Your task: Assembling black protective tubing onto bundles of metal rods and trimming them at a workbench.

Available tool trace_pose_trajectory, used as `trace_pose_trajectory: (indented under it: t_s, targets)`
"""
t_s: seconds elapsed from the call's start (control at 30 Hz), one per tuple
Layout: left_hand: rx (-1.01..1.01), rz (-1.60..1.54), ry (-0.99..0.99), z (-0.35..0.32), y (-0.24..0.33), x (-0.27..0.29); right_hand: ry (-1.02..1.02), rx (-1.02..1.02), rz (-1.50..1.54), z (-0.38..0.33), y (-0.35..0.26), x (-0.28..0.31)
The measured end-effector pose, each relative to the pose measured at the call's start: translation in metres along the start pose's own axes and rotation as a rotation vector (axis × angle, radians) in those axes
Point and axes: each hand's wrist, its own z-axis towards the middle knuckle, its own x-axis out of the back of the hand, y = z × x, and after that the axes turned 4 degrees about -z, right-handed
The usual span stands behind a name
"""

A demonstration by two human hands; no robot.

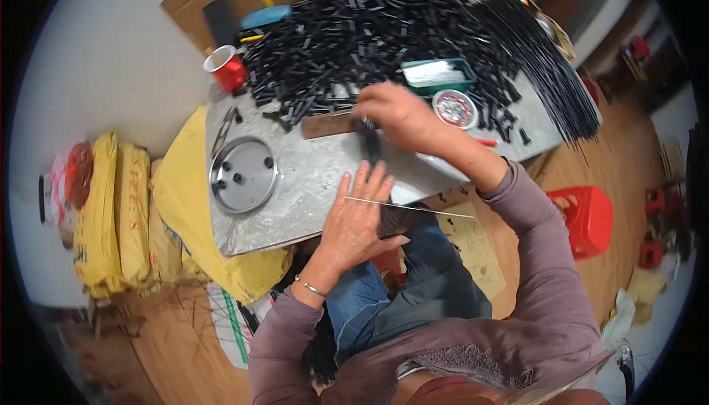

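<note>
My left hand [353, 219] lies flat near the table's front edge, its fingers stretched forward and its thumb out to the right. A thin, pale, straight rod [432, 210] crosses those fingers and sticks out to the right; whether they pinch it cannot be made out. Just beyond the fingertips stands a blurred black piece [368, 143], reaching up to my right hand [402, 115]. That hand is smeared by motion, with curled fingers that hide what is in them. Beside it, on the left, a brown wooden block [326, 125] rests on the grey tabletop [310, 183].
A large heap of short black tubes [354, 32] covers the table's back. Long black rods [557, 72] lie at right. A teal tray [467, 74], a round tub [456, 109], a round metal pan [244, 196] and a red cup [227, 71] surround the hands. A red stool [591, 220] stands right.
</note>
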Motion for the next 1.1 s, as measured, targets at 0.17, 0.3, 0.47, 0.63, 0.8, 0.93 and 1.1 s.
trace_pose_trajectory:
  t_s: [0.17,0.3,0.47,0.63,0.8,0.93,1.1]
  targets:
    - [-0.136,0.090,0.001,-0.006,-0.007,0.001,-0.190,0.199,-0.373,-0.022,-0.025,-0.018]
    - [-0.156,-0.143,0.266,-0.004,0.004,0.094,-0.205,0.043,0.031,-0.007,-0.035,0.004]
    - [-0.050,-0.241,0.818,0.008,0.057,0.218,-0.516,-0.090,1.340,0.010,-0.142,0.062]
    - [0.566,-0.593,0.359,-0.080,-0.010,0.179,-0.812,-0.329,1.600,-0.044,-0.128,0.027]
    - [0.430,-0.080,0.014,-0.106,0.094,0.071,-1.205,-0.465,1.416,-0.140,-0.131,-0.020]
    - [0.288,-0.274,-0.355,-0.096,0.108,-0.018,-1.404,-0.270,1.302,-0.172,-0.159,-0.037]
    - [0.972,-1.153,-0.907,-0.113,0.093,-0.069,-1.505,0.045,0.870,-0.161,-0.177,-0.013]
